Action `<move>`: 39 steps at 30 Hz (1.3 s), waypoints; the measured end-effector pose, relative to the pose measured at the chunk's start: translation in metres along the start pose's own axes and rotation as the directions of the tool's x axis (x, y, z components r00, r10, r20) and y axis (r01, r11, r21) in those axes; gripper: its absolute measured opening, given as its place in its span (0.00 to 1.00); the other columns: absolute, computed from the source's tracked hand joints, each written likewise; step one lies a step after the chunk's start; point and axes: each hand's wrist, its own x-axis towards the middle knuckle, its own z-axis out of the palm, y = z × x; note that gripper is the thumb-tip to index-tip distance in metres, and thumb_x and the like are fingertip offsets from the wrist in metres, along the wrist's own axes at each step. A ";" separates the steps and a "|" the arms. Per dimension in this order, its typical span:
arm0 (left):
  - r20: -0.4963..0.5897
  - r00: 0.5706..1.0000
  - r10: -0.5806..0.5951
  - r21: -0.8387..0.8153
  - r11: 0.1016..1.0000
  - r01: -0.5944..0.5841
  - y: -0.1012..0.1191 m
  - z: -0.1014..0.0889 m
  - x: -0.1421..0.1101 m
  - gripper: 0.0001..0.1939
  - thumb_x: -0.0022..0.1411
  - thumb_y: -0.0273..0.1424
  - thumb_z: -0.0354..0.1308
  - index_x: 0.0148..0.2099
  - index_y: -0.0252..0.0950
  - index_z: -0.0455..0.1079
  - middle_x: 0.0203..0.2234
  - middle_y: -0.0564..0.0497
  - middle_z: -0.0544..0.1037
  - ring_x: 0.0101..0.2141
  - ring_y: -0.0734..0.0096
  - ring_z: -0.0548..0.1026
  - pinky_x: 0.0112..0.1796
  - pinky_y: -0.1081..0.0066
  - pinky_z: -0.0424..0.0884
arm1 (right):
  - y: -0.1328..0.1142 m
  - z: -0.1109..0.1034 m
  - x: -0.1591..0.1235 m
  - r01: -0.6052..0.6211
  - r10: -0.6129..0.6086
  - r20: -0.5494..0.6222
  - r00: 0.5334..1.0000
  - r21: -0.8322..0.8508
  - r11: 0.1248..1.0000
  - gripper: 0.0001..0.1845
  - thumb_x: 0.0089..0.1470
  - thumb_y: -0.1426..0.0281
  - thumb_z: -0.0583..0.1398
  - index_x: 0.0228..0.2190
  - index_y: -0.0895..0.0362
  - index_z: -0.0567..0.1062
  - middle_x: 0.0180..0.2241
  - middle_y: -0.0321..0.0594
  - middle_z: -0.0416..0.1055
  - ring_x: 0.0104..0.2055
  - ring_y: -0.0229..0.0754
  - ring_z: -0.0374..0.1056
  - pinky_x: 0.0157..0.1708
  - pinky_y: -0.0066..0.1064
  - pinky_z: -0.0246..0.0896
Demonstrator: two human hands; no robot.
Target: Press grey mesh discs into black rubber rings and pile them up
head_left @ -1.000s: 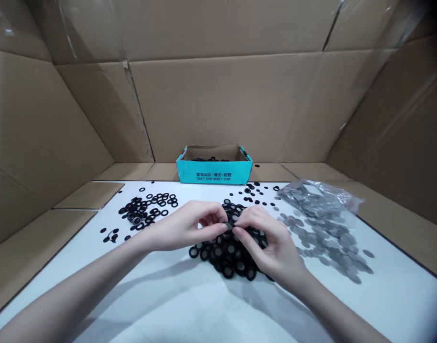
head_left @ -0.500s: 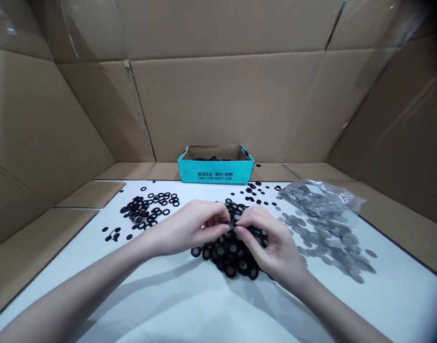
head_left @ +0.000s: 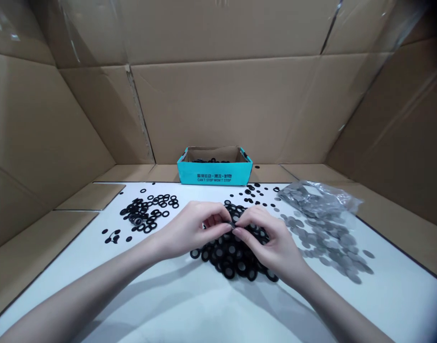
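Left hand (head_left: pixel 197 230) and right hand (head_left: pixel 266 240) are both pinched on one black rubber ring (head_left: pixel 233 225) just above the heap of rings (head_left: pixel 232 262). Looks light, soft and bendy, so I'd pinch it by the rim.
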 end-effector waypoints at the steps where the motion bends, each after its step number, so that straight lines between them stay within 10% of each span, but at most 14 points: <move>1: 0.002 1.000 -0.001 0.003 1.000 0.001 0.000 0.000 0.000 0.06 0.65 0.30 0.52 0.37 0.34 0.68 0.27 0.53 0.75 0.27 0.76 0.72 0.28 0.78 0.67 | -0.001 0.000 0.000 -0.023 0.023 -0.001 1.000 0.029 0.999 0.08 0.57 0.71 0.59 0.26 0.54 0.70 0.25 0.37 0.69 0.31 0.41 0.64 0.32 0.34 0.60; 39: 0.033 0.999 -0.037 0.016 0.999 0.037 -0.002 0.002 0.002 0.05 0.62 0.27 0.56 0.34 0.32 0.71 0.24 0.54 0.74 0.26 0.77 0.71 0.28 0.79 0.65 | 0.006 0.001 -0.002 0.129 -0.128 0.022 0.992 -0.153 0.980 0.07 0.58 0.75 0.59 0.29 0.54 0.68 0.26 0.36 0.70 0.35 0.42 0.62 0.36 0.37 0.55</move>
